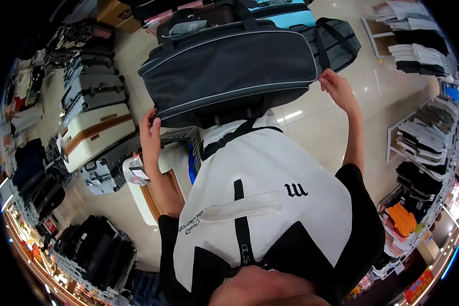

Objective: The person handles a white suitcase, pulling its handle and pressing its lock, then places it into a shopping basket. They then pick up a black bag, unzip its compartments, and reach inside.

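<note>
A large dark grey duffel bag (229, 66) with light piping lies on its side in front of my body. At its lower left corner, my left hand (149, 133) has its fingers closed on the edge. My right hand (336, 91) pinches the bag's right end near the piped seam. Beneath the bag, a dark side with straps faces my white and black top. Just behind its right end sits a smaller grey bag (336, 45) with black straps.
To the left stand a cream suitcase (99, 133) with a brown band and grey suitcases (94, 92). Another cream suitcase (163, 163) is below my left forearm. A turquoise suitcase (290, 16) is at the back. Racks of folded clothes (423, 135) line the right side.
</note>
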Demonstrator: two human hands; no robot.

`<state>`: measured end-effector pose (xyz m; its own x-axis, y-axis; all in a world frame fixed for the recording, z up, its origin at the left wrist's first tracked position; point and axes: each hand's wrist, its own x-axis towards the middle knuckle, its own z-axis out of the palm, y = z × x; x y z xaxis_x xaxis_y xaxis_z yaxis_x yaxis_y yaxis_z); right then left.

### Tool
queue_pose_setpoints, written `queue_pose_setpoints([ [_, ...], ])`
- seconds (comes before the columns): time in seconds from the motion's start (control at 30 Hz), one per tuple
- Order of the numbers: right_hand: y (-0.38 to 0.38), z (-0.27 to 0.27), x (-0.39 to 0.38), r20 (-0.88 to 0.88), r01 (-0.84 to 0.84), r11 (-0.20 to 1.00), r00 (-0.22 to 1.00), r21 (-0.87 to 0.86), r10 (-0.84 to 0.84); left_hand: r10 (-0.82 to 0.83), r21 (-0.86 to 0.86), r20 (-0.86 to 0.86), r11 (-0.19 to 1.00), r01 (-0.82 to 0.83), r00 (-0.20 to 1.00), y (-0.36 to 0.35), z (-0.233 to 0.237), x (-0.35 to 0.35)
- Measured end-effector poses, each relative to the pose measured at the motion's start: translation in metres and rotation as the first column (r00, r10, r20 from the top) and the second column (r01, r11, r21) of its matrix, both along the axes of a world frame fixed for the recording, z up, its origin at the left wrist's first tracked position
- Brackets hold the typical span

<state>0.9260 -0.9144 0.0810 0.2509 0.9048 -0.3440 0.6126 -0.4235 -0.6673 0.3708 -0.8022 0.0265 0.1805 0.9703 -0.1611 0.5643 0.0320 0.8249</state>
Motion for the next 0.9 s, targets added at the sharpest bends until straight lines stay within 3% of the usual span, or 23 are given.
queue_pose_setpoints([
  [0.17, -0.018, -0.046, 0.010, -0.413, 0.237, 0.972, 0.886, 0.011, -0.211, 0.021, 0.034, -0.033, 0.999, -0.020, 0.999, -0.003, 0.002, 0.001],
  [0.2, -0.017, -0.047, 0.010, -0.385, 0.238, 0.971, 0.899, 0.026, -0.210, 0.027, 0.049, -0.045, 0.998, -0.025, 0.999, -0.003, 0.006, 0.007],
  [0.3, -0.015, -0.050, 0.001, -0.307, 0.265, 0.962, 0.922, 0.057, -0.236, -0.049, 0.437, -0.166, 0.891, 0.118, 0.985, -0.001, 0.045, 0.058],
  [0.37, -0.008, -0.047, -0.003, -0.265, 0.293, 0.954, 0.927, 0.065, -0.267, -0.230, 0.430, -0.071, 0.871, 0.238, 0.971, -0.002, 0.076, 0.120],
  [0.47, -0.008, -0.054, 0.000, -0.220, 0.298, 0.951, 0.936, 0.081, -0.275, -0.637, 0.518, -0.141, 0.605, 0.605, 0.758, 0.001, 0.086, 0.212],
  [0.57, -0.009, -0.048, -0.004, -0.206, 0.309, 0.947, 0.936, 0.088, -0.286, -0.722, 0.486, -0.224, 0.499, 0.717, 0.655, -0.005, 0.073, 0.281],
  [0.63, -0.009, -0.041, -0.008, -0.198, 0.314, 0.945, 0.936, 0.093, -0.291, -0.661, 0.428, -0.467, 0.412, 0.805, 0.587, 0.004, 0.059, 0.305],
  [0.77, -0.017, -0.053, -0.005, -0.247, 0.334, 0.932, 0.923, 0.138, -0.294, -0.617, 0.470, -0.394, 0.501, 0.726, 0.681, 0.024, 0.044, 0.315],
  [0.9, -0.016, -0.064, -0.006, -0.390, 0.376, 0.910, 0.875, 0.176, -0.286, -0.621, 0.439, -0.372, 0.538, 0.720, 0.690, 0.034, 0.046, 0.319],
])
